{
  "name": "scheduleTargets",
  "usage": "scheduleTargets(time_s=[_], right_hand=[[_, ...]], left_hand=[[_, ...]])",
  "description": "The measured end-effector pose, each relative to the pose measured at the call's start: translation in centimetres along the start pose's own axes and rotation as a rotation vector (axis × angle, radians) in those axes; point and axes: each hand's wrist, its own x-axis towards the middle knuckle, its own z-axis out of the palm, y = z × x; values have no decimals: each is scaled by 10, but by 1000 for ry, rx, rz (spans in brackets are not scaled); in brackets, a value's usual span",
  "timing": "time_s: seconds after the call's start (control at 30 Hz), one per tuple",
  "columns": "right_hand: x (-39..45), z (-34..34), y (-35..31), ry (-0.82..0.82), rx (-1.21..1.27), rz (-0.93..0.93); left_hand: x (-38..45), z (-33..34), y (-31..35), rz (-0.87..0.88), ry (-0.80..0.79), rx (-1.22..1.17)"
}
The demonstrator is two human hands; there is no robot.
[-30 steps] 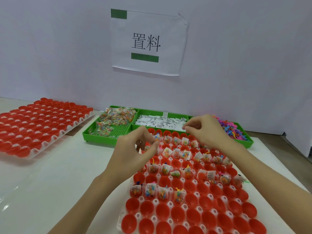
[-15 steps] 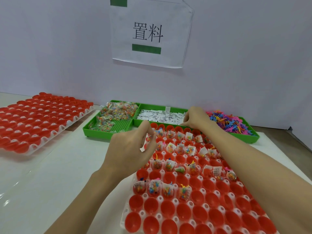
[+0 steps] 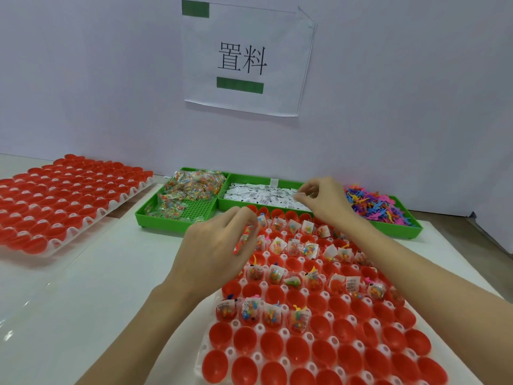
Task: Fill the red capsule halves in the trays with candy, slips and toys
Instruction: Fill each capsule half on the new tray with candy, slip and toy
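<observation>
Spreading from the centre toward five o'clock, the near white tray [image 3: 280, 333] holds rows of red capsule halves [image 3: 296, 353]; its far rows carry candy packets, slips and toys, its nearest rows are bare. At nine o'clock a second tray [image 3: 122, 198] holds only red halves. At twelve o'clock sit three green bins: candy packets [image 3: 191, 190], white slips [image 3: 266, 196], coloured toys [image 3: 374, 204]. The left hand [image 3: 213, 251] hovers over the tray's upper left corner, fingers curled toward the thumb; whether it holds anything I cannot tell. The right hand [image 3: 324, 201] is over the slip bin, thumb and forefinger pinching a small white slip [image 3: 301, 193].
</observation>
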Motion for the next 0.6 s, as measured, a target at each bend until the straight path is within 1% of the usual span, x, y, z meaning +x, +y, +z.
scheduleTargets(time_s=[0.1,0.17,0.27,0.37,0.43,0.5,0.6], right_hand=[[-37,-13,-17,38,164,-51],[-63,-22,-28,0,271,-81],[-98,-32,-39,-60,348,-103],[-125,-43,-46,-75,391,-120],[-141,-51,-49,-58,392,-132],[-155,-55,-49,-5,396,-122],[-169,-55,-46,82,410,-68]], left_hand=[[0,2,3,-37,22,-52],[-1,3,5,-88,52,-88],[-1,3,10,-150,98,-161],[2,1,17,-198,120,-282],[4,-1,24,-232,118,-384],[6,-5,32,-284,101,-501],[8,-10,41,-378,11,-713]])
